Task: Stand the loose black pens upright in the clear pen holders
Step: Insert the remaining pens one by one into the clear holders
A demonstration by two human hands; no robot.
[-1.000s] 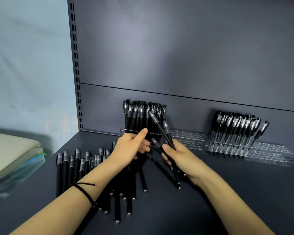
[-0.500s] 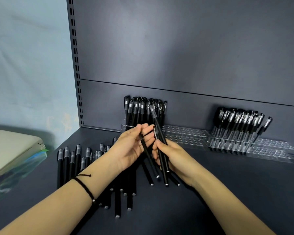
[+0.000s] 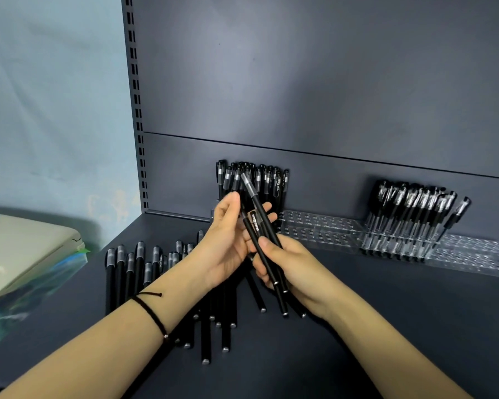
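My right hand grips a small bundle of black pens, caps pointing up and away. My left hand cups the same bundle from the left, thumb and fingers around one pen's upper part. Under my forearms, a pile of loose black pens lies flat on the dark shelf. A row of clear pen holders runs along the back panel. Several pens stand upright at its left end, behind my hands. More pens stand leaning toward its right.
A dark shelf surface spreads to the right of my arms. The grey back panel rises behind the holders. A slotted upright marks the shelf's left edge. A beige object on a plastic bag sits beyond it.
Both hands have lifted from the shelf with the pens. The bundle in my right hand has swung more upright, and my left hand has closed in on it.
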